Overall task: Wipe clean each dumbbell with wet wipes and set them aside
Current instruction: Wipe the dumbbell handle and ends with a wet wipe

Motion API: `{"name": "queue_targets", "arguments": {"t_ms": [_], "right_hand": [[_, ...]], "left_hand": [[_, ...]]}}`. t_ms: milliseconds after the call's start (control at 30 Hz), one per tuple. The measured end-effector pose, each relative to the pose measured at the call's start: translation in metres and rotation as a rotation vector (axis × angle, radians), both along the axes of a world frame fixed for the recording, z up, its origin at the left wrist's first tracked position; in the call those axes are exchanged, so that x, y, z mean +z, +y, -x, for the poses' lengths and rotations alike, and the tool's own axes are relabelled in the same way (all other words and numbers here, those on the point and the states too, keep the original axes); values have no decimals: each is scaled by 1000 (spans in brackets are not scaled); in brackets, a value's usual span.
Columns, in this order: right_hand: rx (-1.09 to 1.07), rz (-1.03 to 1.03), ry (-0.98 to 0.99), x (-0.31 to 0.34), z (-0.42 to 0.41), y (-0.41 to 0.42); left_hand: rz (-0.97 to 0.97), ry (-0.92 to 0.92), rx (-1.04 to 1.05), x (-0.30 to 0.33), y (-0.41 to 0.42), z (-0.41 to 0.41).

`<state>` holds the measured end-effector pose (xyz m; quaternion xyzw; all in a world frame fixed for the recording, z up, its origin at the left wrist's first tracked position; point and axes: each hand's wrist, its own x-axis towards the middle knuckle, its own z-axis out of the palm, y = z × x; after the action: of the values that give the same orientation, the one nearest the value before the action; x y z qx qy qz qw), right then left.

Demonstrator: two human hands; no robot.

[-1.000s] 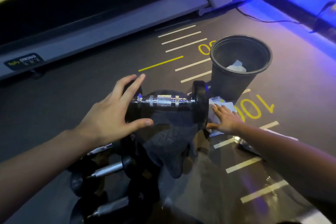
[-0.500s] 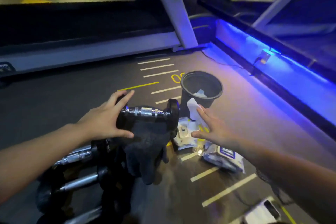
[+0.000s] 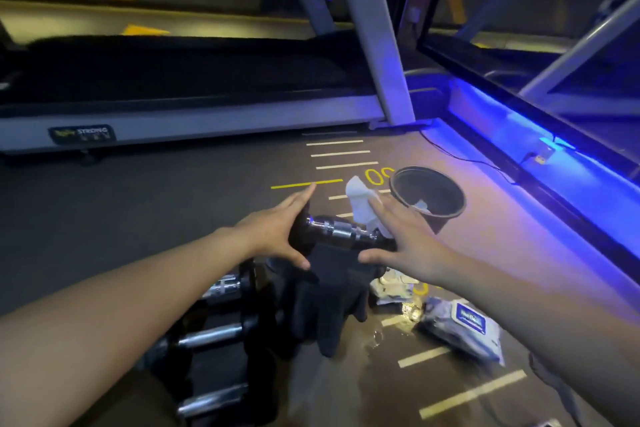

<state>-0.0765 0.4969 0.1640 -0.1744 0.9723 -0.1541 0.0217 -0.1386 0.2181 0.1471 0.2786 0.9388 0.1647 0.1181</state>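
Note:
A black dumbbell with a chrome handle (image 3: 341, 230) sits on a dark cloth (image 3: 329, 295) draped over a low support. My left hand (image 3: 273, 230) cups its left head, fingers straight along the far side and thumb underneath. My right hand (image 3: 412, 243) presses a white wet wipe (image 3: 358, 199) against the right head with straight fingers, thumb below. The right head is mostly hidden by the hand and wipe. Several more dumbbells (image 3: 211, 336) lie stacked at lower left.
A black bin (image 3: 427, 196) with a used wipe inside stands just beyond my right hand. A wet wipes pack (image 3: 464, 326) and a second packet (image 3: 391, 288) lie on the marked floor at right. A treadmill (image 3: 207, 121) runs along the back. A blue-lit ledge borders the right.
My right hand lifted a wipe from the pack on the floor and brought it up against the dumbbell's right end. The left hand stayed on the left head. The view tilted upward.

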Motion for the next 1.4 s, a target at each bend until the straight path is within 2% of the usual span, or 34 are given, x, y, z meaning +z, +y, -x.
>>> {"name": "queue_targets", "arguments": {"t_ms": [133,400,533,667,800,1000,1133,1267,1400], "right_hand": [[25,-100,-28,-8,10,-30],[103,-61,-55,-31,32,-58],[109,137,-113,-34,32,-63],[-32,374,-129,-33,37,-60],[-70,289,28,-34,49,-56],[-52,288,27,-32,61,-65],[-56,284,-43,-38,68,-68],[1,88,-36,-45,69,-73],[-62,-76,23,-44,71,-84]], "left_hand": [[-26,4,-4,-2,-1,1],[-34,11,-10,-9,-3,5],[-31,5,-10,-9,-2,6],[-31,-11,0,-10,0,5],[-19,-15,-7,-8,1,3],[-8,-8,-36,-9,-1,0],[-1,-3,-46,-9,-4,-1],[-14,-10,-46,-9,-4,-1],[-15,-24,-42,-10,-4,-1]]}}
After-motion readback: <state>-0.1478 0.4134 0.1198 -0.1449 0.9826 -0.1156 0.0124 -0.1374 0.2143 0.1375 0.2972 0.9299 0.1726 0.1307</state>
